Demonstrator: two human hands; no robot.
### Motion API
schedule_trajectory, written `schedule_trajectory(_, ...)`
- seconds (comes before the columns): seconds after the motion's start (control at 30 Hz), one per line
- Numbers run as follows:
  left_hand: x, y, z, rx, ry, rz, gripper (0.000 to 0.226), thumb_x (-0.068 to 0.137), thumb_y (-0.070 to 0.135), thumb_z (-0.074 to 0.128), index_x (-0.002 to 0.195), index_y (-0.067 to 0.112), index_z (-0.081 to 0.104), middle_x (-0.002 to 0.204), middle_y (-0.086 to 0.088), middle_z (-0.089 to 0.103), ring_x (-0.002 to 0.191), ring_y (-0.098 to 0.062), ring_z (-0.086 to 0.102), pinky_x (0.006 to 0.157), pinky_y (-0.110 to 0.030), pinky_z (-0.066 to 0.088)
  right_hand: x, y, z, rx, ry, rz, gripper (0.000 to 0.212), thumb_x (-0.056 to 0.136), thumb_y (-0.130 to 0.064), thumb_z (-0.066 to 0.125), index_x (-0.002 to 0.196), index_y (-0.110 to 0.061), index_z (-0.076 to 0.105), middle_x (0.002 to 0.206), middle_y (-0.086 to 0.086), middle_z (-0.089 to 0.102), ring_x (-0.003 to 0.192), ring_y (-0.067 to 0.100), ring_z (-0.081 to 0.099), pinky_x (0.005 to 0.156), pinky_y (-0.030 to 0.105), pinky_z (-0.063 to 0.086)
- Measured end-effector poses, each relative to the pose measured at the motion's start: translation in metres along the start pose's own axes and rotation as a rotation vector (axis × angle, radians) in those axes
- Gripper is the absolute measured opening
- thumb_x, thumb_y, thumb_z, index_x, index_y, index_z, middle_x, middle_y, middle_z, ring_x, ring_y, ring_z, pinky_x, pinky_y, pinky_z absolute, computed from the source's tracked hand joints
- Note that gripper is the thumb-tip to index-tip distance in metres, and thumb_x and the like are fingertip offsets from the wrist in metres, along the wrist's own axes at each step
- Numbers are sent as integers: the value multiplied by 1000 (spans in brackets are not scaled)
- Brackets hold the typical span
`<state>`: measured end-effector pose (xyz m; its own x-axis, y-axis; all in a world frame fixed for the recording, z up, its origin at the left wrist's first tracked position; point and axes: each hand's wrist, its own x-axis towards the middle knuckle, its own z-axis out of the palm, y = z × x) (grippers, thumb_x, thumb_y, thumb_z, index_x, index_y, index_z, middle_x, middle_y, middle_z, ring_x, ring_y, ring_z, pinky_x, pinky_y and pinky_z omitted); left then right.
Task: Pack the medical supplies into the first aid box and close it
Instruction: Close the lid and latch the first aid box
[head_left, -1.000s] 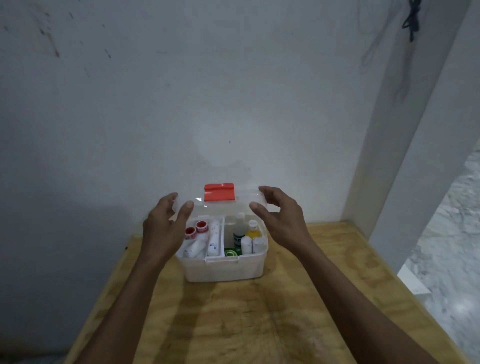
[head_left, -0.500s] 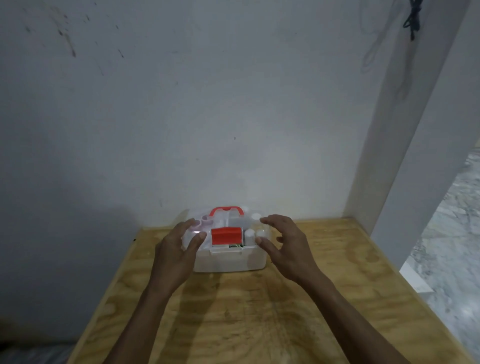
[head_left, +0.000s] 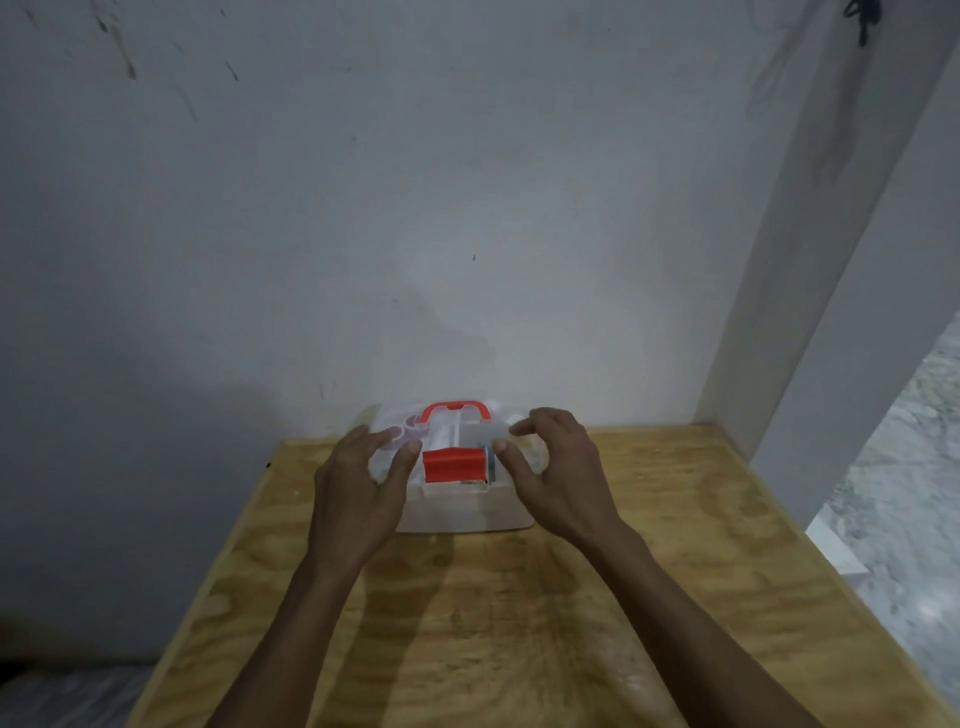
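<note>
The white first aid box (head_left: 467, 512) stands at the far middle of the wooden table (head_left: 519, 623), its clear lid (head_left: 452, 434) down on top. A red handle (head_left: 456, 410) lies on the lid and a red latch (head_left: 453, 466) sits at the lid's front edge. Supplies show dimly through the lid: red-capped rolls at left, bottles at right. My left hand (head_left: 358, 488) rests on the lid's left front corner, thumb beside the latch. My right hand (head_left: 556, 467) presses the lid's right front corner, fingers curled over it.
A white wall rises right behind the box. A white pillar (head_left: 831, 312) stands at the table's far right corner. To the right of the table's edge lies a marble floor (head_left: 909, 519). Bare wood stretches between the box and me.
The lid was raised a second ago, showing the supplies; both hands have swung it down onto the box. The hands now sit at the front corners beside the latch.
</note>
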<state>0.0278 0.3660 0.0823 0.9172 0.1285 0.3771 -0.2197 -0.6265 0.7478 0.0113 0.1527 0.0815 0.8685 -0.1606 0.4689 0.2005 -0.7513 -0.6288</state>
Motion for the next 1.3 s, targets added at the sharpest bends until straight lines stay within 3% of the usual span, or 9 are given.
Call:
schedule_trajectory(0.1, 12, 10, 4, 19, -56, -45, 58, 82, 66, 54, 119, 24, 66, 139, -3, 56, 125, -23, 53, 98, -48, 49, 14, -8, 6, -10, -43, 63, 44, 89, -57, 56, 113, -22, 65, 132, -1, 56, 119, 13, 48, 87, 26, 41)
schedule_trajectory(0.27, 15, 16, -3, -2, -156, -82, 60, 77, 69, 58, 125, 32, 62, 150, -1, 43, 135, -25, 43, 105, -55, 42, 15, -12, 4, 9, -149, 101, 49, 86, -54, 63, 126, -26, 61, 148, -1, 42, 135, 20, 35, 104, 40, 38)
schedule_trajectory(0.4, 5, 15, -8, 59, -198, -41, 57, 80, 53, 67, 132, 35, 54, 156, 4, 32, 139, -25, 38, 104, -46, 41, 5, -6, 3, 15, -172, 72, 56, 82, -56, 66, 132, -32, 55, 154, -5, 34, 138, 17, 30, 106, 40, 37)
schedule_trajectory(0.6, -8, 9, -3, 79, -153, 53, 70, 76, 46, 73, 139, 27, 49, 155, 4, 34, 134, -21, 43, 99, -35, 43, -12, -1, 11, -23, -140, 3, 68, 79, -62, 66, 139, -38, 43, 157, -9, 24, 141, 13, 21, 109, 39, 35)
schedule_trajectory(0.83, -5, -6, 2, 91, -159, 115, 77, 69, 64, 62, 138, 31, 50, 154, 5, 35, 134, -19, 42, 100, -34, 43, -21, 1, 20, -21, -72, -35, 68, 82, -67, 59, 140, -36, 43, 157, -7, 27, 142, 15, 23, 111, 44, 35)
schedule_trajectory(1.1, -9, -9, 7, 112, -151, 130, 79, 69, 62, 58, 140, 26, 48, 155, 1, 33, 137, -23, 38, 101, -37, 43, -29, 9, 31, -54, -16, -84, 61, 89, -60, 57, 141, -30, 44, 157, -1, 33, 148, 22, 20, 113, 48, 33)
schedule_trajectory(1.3, -8, -15, 2, 93, -152, 131, 78, 72, 69, 61, 139, 32, 46, 153, 1, 38, 133, -22, 43, 100, -40, 46, -34, -1, 24, 43, -50, 48, 74, 85, -64, 58, 148, -39, 28, 164, -5, 8, 149, 18, 14, 112, 41, 30)
